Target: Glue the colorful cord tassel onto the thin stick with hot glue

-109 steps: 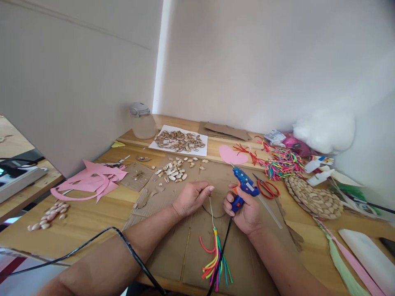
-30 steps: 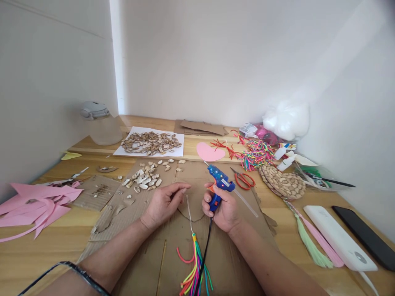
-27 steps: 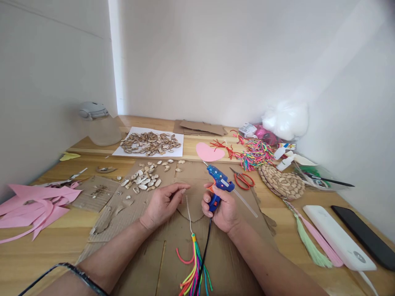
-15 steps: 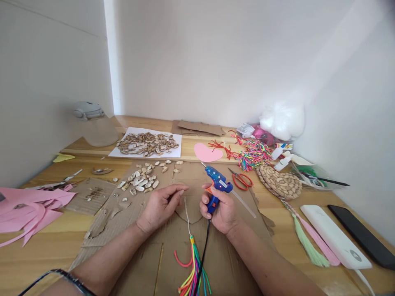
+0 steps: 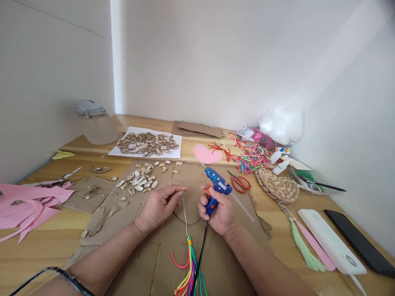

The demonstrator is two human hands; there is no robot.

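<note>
In my right hand [image 5: 220,213] is a blue hot glue gun [image 5: 217,181], with my fingers wrapped round its handle and its nozzle pointing up and away to the left. A small red light glows on its side, and a black cord runs down from the handle. My left hand [image 5: 162,204] is closed in a pinch over the cardboard mat [image 5: 138,255]; whatever its fingertips hold is too small or hidden to tell. Between my forearms lies a multicoloured cord tassel [image 5: 190,267], its pale string loop [image 5: 186,218] reaching up close to my left fingertips. The glue gun's cord crosses the tassel.
Peanut shells [image 5: 145,181] lie on the mat, with more on white paper [image 5: 173,152] behind. A pink paper heart [image 5: 207,154], red-handled scissors [image 5: 240,183], bright tassels [image 5: 253,158] and a peanut-shell-covered piece [image 5: 277,185] sit beyond my right hand. Pink paper scraps [image 5: 27,205] lie left.
The view has shifted very slightly. Both hands keep nearly the same pose, and the glue gun stays in my right hand.
</note>
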